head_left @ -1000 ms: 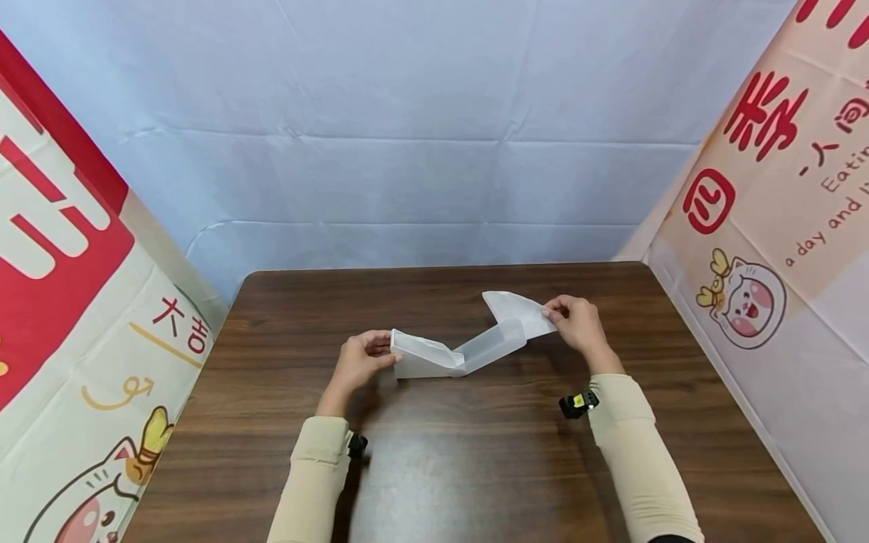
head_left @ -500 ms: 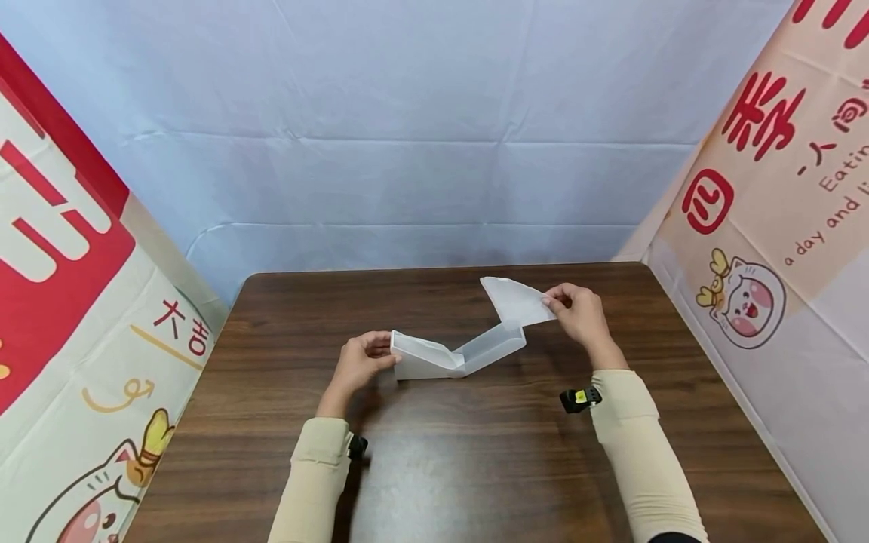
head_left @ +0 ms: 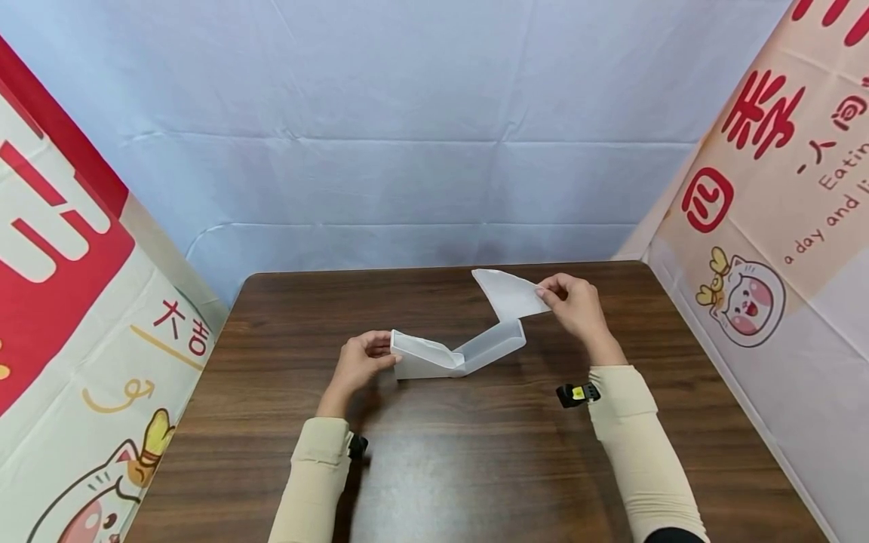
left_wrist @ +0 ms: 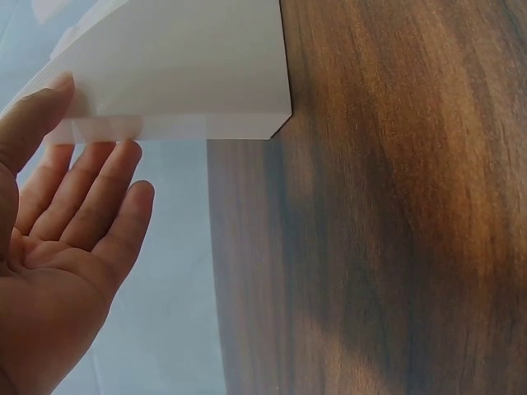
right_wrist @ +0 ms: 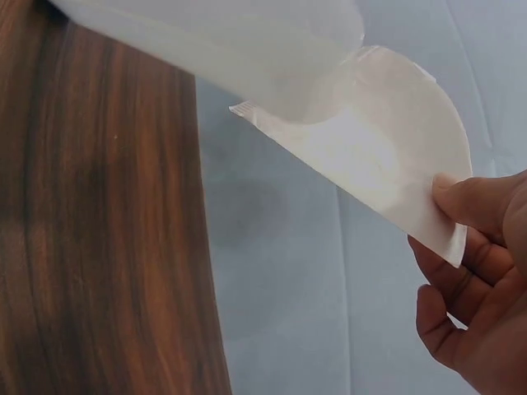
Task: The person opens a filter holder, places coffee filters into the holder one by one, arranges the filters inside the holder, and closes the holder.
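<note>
A white box (head_left: 426, 369) stands on the table with its translucent hinged lid (head_left: 493, 349) swung open to the right. White sheets line its open top. My left hand (head_left: 356, 362) holds the box's left end; in the left wrist view the thumb lies on the broad side (left_wrist: 189, 66) and the fingertips are at the narrow edge. My right hand (head_left: 577, 308) pinches a corner of a fan-shaped white paper coffee filter (head_left: 509, 294) between thumb and fingers. In the right wrist view the filter (right_wrist: 387, 156) has a curved top edge and partly overlaps the lid (right_wrist: 230, 49).
The dark wooden table (head_left: 462, 452) ends at a back edge behind the filter. A pale cloth backdrop (head_left: 407, 151) hangs beyond it, with printed banners at left (head_left: 81, 286) and right (head_left: 781, 188).
My right hand has raised the coffee filter up and back, with a slight shift left, so it now sits higher above the lid's end. The left hand and box stay put.
</note>
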Tool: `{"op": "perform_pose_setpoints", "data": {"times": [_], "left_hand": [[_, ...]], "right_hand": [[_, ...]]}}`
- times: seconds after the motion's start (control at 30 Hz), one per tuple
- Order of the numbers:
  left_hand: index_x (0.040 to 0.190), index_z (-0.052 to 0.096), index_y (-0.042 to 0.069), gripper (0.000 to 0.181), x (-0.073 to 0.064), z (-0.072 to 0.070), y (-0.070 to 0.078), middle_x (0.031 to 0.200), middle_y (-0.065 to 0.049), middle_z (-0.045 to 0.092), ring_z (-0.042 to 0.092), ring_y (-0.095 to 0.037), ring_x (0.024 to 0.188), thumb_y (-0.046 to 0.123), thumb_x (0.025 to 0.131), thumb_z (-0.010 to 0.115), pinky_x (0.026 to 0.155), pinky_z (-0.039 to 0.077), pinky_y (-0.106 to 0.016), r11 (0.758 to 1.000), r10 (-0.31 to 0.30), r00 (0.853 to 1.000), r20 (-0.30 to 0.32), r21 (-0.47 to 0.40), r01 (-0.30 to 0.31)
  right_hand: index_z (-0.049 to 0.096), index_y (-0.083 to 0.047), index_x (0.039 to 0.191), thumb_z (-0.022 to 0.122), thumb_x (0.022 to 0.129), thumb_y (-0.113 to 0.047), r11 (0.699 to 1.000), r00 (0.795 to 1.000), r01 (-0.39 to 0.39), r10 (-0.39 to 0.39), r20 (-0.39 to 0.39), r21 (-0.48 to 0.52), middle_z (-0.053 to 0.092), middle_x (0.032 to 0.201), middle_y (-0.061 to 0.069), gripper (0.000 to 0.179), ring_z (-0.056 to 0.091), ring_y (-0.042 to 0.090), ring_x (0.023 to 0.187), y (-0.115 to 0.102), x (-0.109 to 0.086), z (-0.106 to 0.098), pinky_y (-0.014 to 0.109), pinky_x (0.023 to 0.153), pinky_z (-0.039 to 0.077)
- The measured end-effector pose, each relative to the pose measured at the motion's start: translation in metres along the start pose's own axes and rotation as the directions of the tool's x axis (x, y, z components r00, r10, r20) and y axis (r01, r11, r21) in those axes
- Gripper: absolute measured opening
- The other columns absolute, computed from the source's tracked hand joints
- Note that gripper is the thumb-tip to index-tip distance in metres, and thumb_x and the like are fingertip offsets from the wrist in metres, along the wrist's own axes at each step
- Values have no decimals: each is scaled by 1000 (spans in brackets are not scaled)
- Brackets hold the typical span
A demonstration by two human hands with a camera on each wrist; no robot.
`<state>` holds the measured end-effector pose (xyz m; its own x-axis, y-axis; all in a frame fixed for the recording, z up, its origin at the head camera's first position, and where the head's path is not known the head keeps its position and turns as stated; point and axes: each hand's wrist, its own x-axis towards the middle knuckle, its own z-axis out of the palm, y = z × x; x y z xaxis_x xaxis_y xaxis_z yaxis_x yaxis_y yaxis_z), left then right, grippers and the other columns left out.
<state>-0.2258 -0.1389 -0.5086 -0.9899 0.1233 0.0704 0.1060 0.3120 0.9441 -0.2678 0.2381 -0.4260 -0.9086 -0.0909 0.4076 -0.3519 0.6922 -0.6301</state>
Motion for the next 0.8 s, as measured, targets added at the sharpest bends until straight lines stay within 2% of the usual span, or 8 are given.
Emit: {"op": "perform_pose_setpoints", "data": {"times": [0.5, 0.73, 0.8], "left_hand": [[108, 64, -1, 37, -2, 0, 4, 100, -12, 66, 64, -24, 89, 1, 74, 77, 72, 54, -29, 1000, 8, 1000, -13, 11, -8], [108, 62, -8, 35, -13, -3, 34, 101, -21, 64, 63, -34, 91, -5, 75, 74, 73, 54, -34, 999, 39, 999, 16, 6, -39], [108, 62, -8, 35, -13, -3, 35, 101, -22, 64, 62, -35, 92, -5, 75, 74, 73, 54, -35, 1000, 30, 999, 13, 0, -30]], "right_hand": [[66, -1, 86, 64, 85, -3, 996, 999, 34, -31, -44, 80, 63, 71, 6, 3, 50, 18, 63, -18, 5, 2, 22, 53, 38], [65, -1, 85, 68, 83, -3, 994, 999, 40, -39, -5, 104, 65, 73, 6, 4, 53, 18, 65, -26, 5, 7, 23, 55, 40], [65, -1, 85, 68, 85, -5, 994, 999, 40, -42, 15, 105, 64, 74, 5, 4, 52, 18, 65, -30, 5, 8, 25, 56, 40]]}}
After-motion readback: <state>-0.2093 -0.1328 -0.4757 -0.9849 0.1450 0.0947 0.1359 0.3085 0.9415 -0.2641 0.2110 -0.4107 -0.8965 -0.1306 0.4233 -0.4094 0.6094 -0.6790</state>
